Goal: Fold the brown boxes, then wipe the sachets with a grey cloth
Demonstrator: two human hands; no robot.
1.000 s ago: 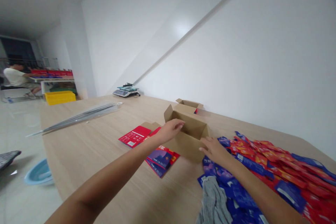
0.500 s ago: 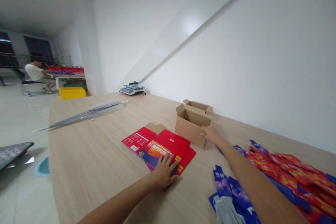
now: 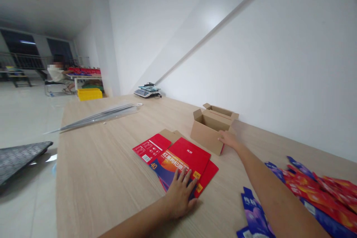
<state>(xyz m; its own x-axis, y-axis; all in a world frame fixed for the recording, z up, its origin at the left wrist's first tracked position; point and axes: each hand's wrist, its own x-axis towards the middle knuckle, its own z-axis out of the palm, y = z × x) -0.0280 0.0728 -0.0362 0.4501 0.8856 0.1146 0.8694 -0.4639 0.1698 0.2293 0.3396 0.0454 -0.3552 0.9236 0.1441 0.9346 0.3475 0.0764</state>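
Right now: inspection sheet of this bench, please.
Surface: wooden table, light grain.
Job's things: flat red printed cartons; open cardboard box.
Clutter: red and blue packets at right; clear film strip; scale at far end.
Hands: left hand flat on cartons, fingers spread; right hand touching box.
Cables: nothing seen.
Surroundings: white wall; yellow crate; seated person far off.
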